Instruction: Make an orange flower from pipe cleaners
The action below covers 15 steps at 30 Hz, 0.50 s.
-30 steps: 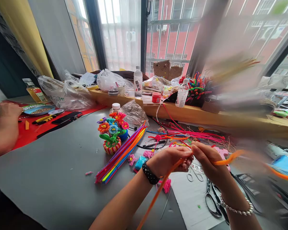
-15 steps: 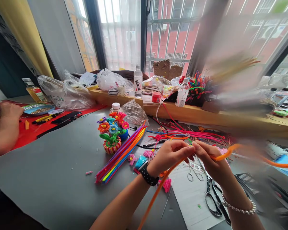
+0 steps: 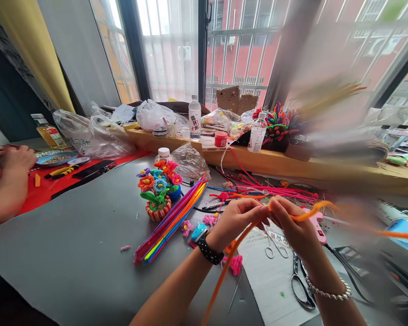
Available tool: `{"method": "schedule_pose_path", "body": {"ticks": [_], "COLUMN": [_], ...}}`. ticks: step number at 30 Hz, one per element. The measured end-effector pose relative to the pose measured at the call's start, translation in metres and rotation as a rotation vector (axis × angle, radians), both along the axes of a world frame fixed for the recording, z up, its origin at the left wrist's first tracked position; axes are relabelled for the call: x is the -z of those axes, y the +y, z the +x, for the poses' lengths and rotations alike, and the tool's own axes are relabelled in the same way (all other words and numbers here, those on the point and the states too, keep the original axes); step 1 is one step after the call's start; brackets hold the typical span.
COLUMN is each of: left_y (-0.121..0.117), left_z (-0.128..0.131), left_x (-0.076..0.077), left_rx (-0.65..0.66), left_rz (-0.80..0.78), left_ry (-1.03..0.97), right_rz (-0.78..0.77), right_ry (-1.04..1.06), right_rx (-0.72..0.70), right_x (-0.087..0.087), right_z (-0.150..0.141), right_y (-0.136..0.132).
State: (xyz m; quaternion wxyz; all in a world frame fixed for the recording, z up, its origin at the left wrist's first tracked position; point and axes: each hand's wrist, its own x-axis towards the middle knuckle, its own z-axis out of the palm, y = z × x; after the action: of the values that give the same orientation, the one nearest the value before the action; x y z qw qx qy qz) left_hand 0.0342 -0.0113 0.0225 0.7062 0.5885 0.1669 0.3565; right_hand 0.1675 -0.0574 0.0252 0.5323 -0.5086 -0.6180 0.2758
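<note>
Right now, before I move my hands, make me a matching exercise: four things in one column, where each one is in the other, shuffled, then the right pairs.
Things
1. Long, fuzzy orange strand
2. Round, silver-coloured bead bracelet
3. Large, black-handled scissors
4. Black band with white dots

Places
A. On the flat white sheet
B. Around the left wrist
C. Between the fingers of the left hand and right hand
D. Around the right wrist

Right pairs: 1-C, 2-D, 3-A, 4-B

The strand [image 3: 237, 245] is orange, the watchband [image 3: 208, 249] white-dotted black.
</note>
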Motion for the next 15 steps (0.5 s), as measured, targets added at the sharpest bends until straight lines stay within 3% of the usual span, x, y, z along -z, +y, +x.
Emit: {"method": "schedule_pose_path", "body": {"ticks": [8,15], "left_y": [0.0038,0.0032], "left_z": [0.0032,0.001], "left_x": [0.0069,0.0029], "left_rx": [-0.203,-0.227], "left_rz": [0.04,0.051], "left_ry": [0.018,0.029], "right_rz": [-0.074,0.011], "right_ry": [0.107,0.12], "right_rx": [0.102,0.184], "right_x": [0.0002,-0.0001], "right_z": [0.0053,-0.0018], "right_y": [0.0025,0.0015]}}
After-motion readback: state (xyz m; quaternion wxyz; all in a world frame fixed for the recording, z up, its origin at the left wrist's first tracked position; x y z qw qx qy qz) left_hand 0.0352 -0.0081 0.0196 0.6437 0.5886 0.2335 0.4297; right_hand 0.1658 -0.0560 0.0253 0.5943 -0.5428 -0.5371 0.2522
